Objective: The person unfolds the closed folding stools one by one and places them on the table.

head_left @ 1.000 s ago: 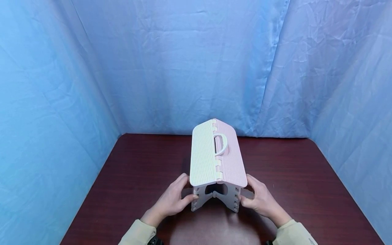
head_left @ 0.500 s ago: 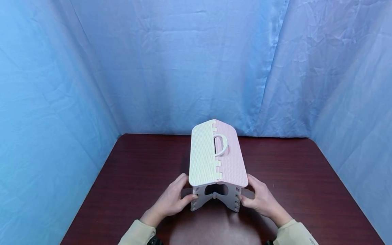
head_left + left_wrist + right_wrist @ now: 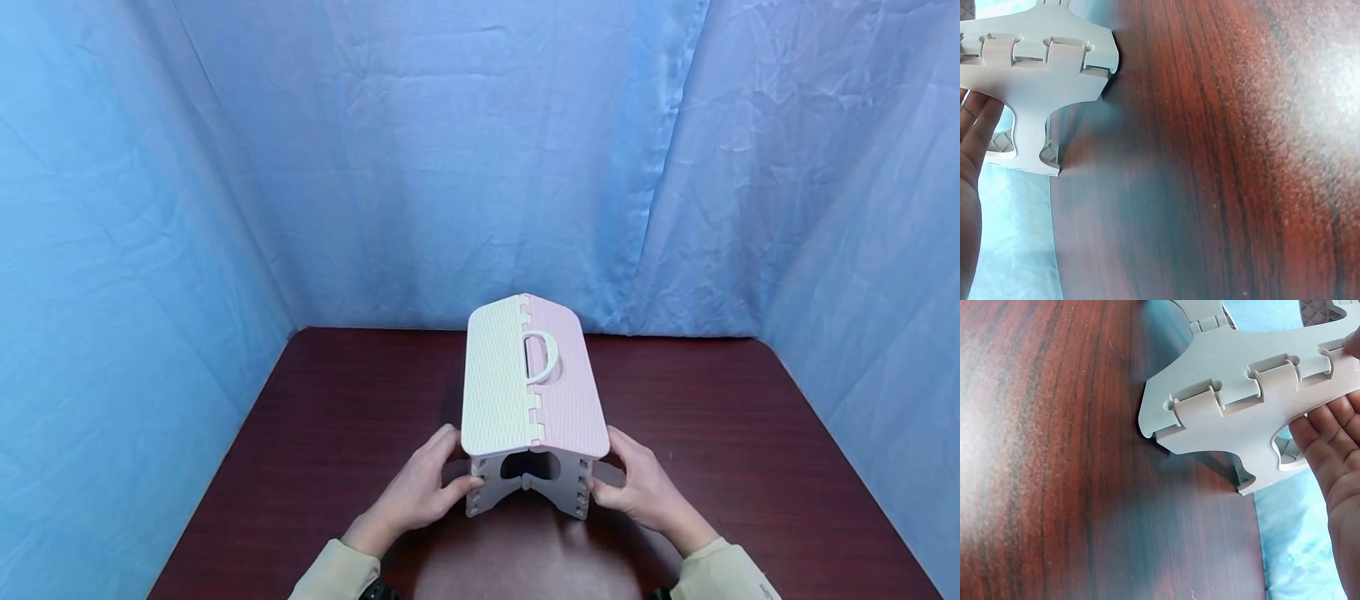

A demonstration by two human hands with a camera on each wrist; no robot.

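A folding step stool (image 3: pixel 495 375) stands on the table in the head view, its legs partly spread. Its textured seat, one half whitish and the other pale pink, bends up into a ridge along the middle hinge. A white carry handle (image 3: pixel 552 357) arches over that hinge. My left hand (image 3: pixel 416 496) grips the left hinged leg edge, thumb in front and fingers behind. On the opposite side, my right hand (image 3: pixel 643 492) holds the right leg edge the same way. Hinge knuckles of the leg panel (image 3: pixel 1254 394) show in the right wrist view. Some fingertips are hidden behind the panels.
The dark red wooden table (image 3: pixel 337 417) extends to both sides of the stool. Blue curtains (image 3: pixel 480 167) hang behind the table and along its left and right edges. Light reflects off the tabletop near the front.
The stool has spread slightly wider: its left and right seat edges have moved a little apart and the middle ridge has sunk slightly. Both hands keep their hold.
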